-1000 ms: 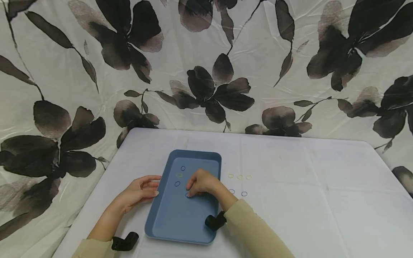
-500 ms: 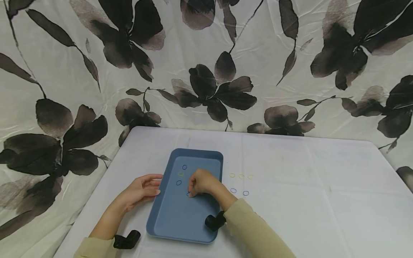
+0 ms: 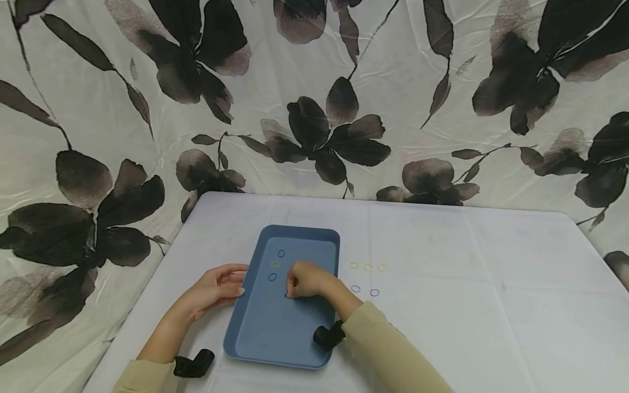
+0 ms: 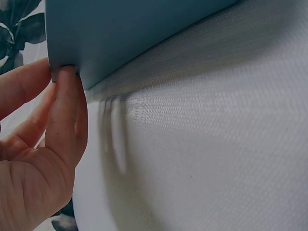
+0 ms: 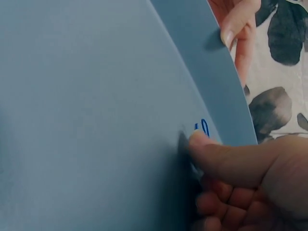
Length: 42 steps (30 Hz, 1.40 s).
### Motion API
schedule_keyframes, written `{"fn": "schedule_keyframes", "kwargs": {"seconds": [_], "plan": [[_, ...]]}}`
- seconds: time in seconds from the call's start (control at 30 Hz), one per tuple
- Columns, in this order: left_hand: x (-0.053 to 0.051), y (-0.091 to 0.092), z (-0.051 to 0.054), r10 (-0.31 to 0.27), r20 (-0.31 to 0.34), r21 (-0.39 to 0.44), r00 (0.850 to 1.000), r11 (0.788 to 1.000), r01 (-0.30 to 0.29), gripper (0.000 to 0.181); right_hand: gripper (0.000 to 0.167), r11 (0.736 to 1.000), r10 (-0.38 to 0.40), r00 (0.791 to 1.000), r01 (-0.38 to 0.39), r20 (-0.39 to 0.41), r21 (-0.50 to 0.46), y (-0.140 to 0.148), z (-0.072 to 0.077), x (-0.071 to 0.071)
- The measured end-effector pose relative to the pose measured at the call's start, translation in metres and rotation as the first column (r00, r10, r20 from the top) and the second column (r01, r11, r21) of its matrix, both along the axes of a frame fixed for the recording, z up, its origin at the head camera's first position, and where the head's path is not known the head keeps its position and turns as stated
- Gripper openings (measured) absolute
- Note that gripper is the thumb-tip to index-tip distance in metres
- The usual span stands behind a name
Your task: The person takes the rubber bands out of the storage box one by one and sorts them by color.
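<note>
In the head view my right hand (image 3: 309, 281) is over the middle of the blue tray (image 3: 275, 338), its fingers curled. Between thumb and fingers it pinches a small blue rubber band (image 5: 205, 127), whose loop sticks out past the thumb tip in the right wrist view; the rest is hidden. My left hand (image 3: 213, 289) holds the tray's left rim, thumb over the edge and fingers against the outer wall (image 4: 91, 38). Up the tray lie a blue band (image 3: 281, 254), a yellow band (image 3: 276, 264) and another blue band (image 3: 272, 277), set apart in a slanting line.
Right of the tray, on the white tablecloth (image 3: 467, 305), three yellow bands (image 3: 368, 267) lie in a row. Nearer me are two blue bands (image 3: 375, 292). A floral curtain (image 3: 334, 142) hangs behind the table.
My right hand stays low at the same place on the tray, its fingers drawing in slightly over the blue rubber band, which now shows less. The left hand keeps its hold; the view shifts slightly.
</note>
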<state>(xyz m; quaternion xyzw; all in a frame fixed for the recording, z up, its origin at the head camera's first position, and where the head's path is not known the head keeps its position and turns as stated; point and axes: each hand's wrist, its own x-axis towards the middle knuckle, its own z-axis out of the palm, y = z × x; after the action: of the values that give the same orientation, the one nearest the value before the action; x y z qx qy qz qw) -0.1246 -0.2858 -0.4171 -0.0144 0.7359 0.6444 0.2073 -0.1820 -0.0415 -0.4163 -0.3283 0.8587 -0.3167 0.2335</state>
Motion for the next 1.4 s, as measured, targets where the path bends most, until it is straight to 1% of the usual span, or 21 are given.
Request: {"fn": "schedule_keyframes", "kwargs": {"seconds": [0.07, 0.13, 0.2, 0.3, 0.37, 0.47, 0.53, 0.67, 0.8, 0.93, 1.0, 1.13, 1.3, 1.4], "plan": [[0.0, 0.0, 0.001, 0.001, -0.001, 0.0, 1.0, 1.0, -0.001, 0.065, 0.021, 0.999, -0.006, 0.999, 0.007, 0.038, -0.033, 0.001, 0.0, -0.001], [0.0, 0.0, 0.001, 0.0, -0.002, 0.002, 1.0, 1.0, 0.0, 0.065, 0.019, 0.996, -0.027, 0.995, 0.035, 0.101, -0.082, 0.002, -0.001, -0.003], [-0.001, 0.0, 0.001, -0.001, -0.002, 0.001, 1.0, 1.0, 0.001, 0.065, 0.017, 0.987, -0.055, 0.982, 0.08, 0.18, -0.137, 0.003, -0.002, -0.004], [-0.001, 0.0, 0.001, -0.005, -0.004, -0.005, 1.0, 1.0, 0.005, 0.065, 0.015, 0.966, -0.094, 0.951, 0.16, 0.295, -0.206, 0.004, -0.005, -0.006], [-0.001, -0.001, 0.0, -0.008, -0.004, -0.006, 1.0, 1.0, 0.008, 0.066, 0.014, 0.949, -0.114, 0.927, 0.208, 0.356, -0.239, 0.005, -0.007, -0.008], [0.0, 0.0, 0.0, -0.01, -0.004, -0.005, 1.0, 1.0, 0.01, 0.066, 0.014, 0.922, -0.146, 0.894, 0.278, 0.424, -0.269, 0.006, -0.008, -0.01], [0.001, 0.0, 0.0, -0.011, -0.003, -0.001, 1.0, 1.0, 0.011, 0.066, 0.013, 0.899, -0.168, 0.869, 0.329, 0.465, -0.289, 0.007, -0.008, -0.012], [0.0, 0.001, 0.001, -0.011, -0.006, 0.0, 1.0, 1.0, 0.011, 0.065, 0.011, 0.863, -0.202, 0.843, 0.393, 0.498, -0.317, 0.009, -0.006, -0.015], [0.001, 0.001, 0.002, -0.014, -0.009, -0.001, 1.0, 1.0, 0.014, 0.065, 0.008, 0.841, -0.237, 0.831, 0.434, 0.503, -0.322, 0.011, -0.005, -0.016], [0.0, 0.001, 0.002, -0.015, -0.01, 0.001, 1.0, 1.0, 0.015, 0.065, 0.003, 0.815, -0.276, 0.804, 0.486, 0.527, -0.315, 0.013, -0.004, -0.018], [0.0, 0.001, 0.002, -0.014, -0.009, 0.001, 1.0, 1.0, 0.014, 0.065, 0.004, 0.804, -0.287, 0.789, 0.507, 0.543, -0.311, 0.014, -0.003, -0.018], [0.0, 0.001, 0.002, -0.01, -0.007, -0.001, 1.0, 1.0, 0.01, 0.065, 0.009, 0.787, -0.294, 0.765, 0.534, 0.573, -0.309, 0.016, 0.002, -0.019], [0.0, 0.002, 0.003, -0.001, -0.004, -0.005, 1.0, 1.0, 0.001, 0.065, 0.011, 0.767, -0.289, 0.751, 0.553, 0.594, -0.326, 0.019, 0.004, -0.022], [0.0, 0.002, 0.003, -0.001, -0.003, -0.008, 1.0, 1.0, 0.001, 0.065, 0.012, 0.76, -0.277, 0.754, 0.551, 0.595, -0.344, 0.021, 0.005, -0.022]]}}
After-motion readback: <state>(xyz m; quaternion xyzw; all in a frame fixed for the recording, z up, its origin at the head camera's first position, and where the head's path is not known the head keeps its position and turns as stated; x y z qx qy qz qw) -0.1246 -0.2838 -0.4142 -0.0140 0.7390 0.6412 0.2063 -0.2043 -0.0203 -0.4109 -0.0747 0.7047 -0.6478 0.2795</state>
